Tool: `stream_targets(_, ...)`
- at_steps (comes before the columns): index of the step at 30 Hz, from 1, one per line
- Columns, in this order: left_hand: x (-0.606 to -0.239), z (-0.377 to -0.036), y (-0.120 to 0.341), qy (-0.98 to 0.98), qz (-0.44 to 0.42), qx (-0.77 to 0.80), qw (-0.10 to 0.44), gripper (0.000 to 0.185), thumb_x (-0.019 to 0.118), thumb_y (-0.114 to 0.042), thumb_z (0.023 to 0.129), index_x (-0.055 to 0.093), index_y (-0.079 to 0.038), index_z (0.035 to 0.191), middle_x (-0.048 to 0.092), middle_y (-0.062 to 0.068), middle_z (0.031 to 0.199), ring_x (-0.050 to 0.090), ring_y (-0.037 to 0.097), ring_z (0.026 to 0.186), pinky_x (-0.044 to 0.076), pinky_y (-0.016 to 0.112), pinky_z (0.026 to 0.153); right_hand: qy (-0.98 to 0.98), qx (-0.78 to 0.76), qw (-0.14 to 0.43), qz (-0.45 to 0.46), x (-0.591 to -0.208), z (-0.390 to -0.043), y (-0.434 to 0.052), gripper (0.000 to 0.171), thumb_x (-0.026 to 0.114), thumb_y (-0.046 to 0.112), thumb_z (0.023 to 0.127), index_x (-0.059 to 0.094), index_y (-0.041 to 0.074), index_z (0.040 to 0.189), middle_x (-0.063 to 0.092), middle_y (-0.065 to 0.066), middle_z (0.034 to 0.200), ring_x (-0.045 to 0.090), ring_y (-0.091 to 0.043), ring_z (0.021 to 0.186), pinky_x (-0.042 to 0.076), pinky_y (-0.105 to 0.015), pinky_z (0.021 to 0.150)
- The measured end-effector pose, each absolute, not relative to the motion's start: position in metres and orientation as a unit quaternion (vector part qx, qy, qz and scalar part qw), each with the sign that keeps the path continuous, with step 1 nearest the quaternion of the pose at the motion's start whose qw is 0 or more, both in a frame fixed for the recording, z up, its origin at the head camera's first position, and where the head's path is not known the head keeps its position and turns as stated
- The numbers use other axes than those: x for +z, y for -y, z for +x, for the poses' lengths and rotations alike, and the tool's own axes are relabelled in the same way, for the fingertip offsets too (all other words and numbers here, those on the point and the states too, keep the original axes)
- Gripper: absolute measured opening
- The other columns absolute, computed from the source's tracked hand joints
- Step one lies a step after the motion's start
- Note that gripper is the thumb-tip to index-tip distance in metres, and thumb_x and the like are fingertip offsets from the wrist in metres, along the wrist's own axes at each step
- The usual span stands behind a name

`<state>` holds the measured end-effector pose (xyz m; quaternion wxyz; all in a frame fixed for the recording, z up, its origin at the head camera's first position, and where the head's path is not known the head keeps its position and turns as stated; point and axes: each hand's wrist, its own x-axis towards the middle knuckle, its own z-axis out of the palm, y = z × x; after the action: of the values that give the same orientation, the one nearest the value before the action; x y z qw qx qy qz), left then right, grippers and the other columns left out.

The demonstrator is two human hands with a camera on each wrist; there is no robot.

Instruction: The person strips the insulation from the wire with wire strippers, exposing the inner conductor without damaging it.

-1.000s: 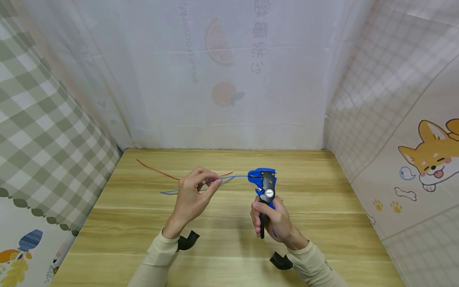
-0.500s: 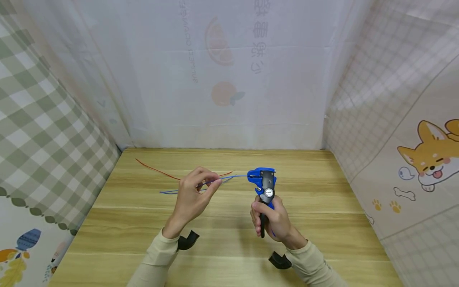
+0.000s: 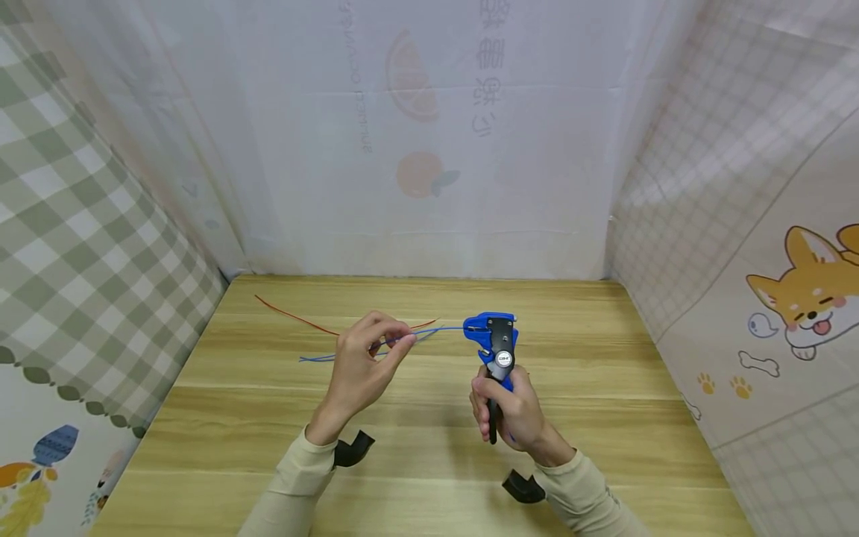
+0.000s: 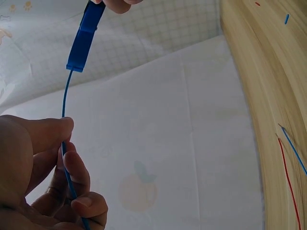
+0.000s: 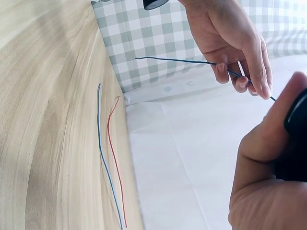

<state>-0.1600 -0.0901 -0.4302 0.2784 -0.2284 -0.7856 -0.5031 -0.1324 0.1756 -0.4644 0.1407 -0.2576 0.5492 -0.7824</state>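
Note:
My left hand [image 3: 365,358] pinches a thin blue wire [image 3: 439,330] between thumb and fingers, held above the wooden table [image 3: 429,462]. The wire runs right into the jaws of a blue and black wire stripper [image 3: 495,340]. My right hand [image 3: 508,410] grips the stripper's handles, head pointing away from me. In the left wrist view the blue wire [image 4: 64,103] rises from my fingers [image 4: 72,167] to the stripper head [image 4: 85,37]. The right wrist view shows my left hand [image 5: 230,43] pinching the wire [image 5: 177,60].
A red wire [image 3: 295,319] and another blue wire [image 3: 322,359] lie on the table behind my left hand. Small wire scraps [image 4: 286,18] lie on the wood. Patterned cloth walls [image 3: 80,246] close in the left, back and right sides.

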Motion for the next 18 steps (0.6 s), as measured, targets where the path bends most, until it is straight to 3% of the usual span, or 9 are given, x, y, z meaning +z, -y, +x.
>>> stream_targets(7, -0.4314, -0.1615, 0.0893, 0.785, -0.234, -0.499, 0.281, 0.01, 0.088, -0.004, 0.097, 0.085, -0.012, 0.094, 0.076, 0.003, 0.089, 0.06, 0.014, 0.07, 0.043, 0.023, 0.06, -0.553, -0.785, 0.131, -0.247, -0.4653, -0.1311, -0.1741, 0.028, 0.043, -0.003, 0.112, 0.045, 0.0, 0.084, 0.052, -0.001, 0.057, 0.057, -0.005, 0.047, 0.052, -0.033, 0.036)
stream_targets(14, -0.4321, -0.1613, 0.0874, 0.788, -0.225, -0.503, 0.273, 0.008, 0.088, -0.005, 0.097, 0.085, -0.013, 0.095, 0.076, 0.002, 0.089, 0.06, 0.015, 0.07, 0.043, 0.025, 0.058, -0.558, -0.791, 0.131, -0.214, -0.4656, -0.1315, -0.1721, 0.031, 0.043, -0.004, 0.11, 0.04, -0.003, 0.079, 0.052, 0.005, 0.054, 0.054, -0.005, 0.042, 0.047, -0.03, 0.033)
stream_targets(18, -0.4326, -0.1602, 0.0878, 0.789, -0.219, -0.507, 0.269, 0.009, 0.088, -0.006, 0.097, 0.085, -0.013, 0.094, 0.076, 0.002, 0.09, 0.059, 0.013, 0.07, 0.045, 0.029, 0.056, -0.561, -0.788, 0.137, -0.214, -0.4653, -0.13, -0.1726, 0.03, 0.043, -0.003, 0.111, 0.044, 0.001, 0.08, 0.054, 0.007, 0.057, 0.055, -0.004, 0.043, 0.048, -0.03, 0.034)
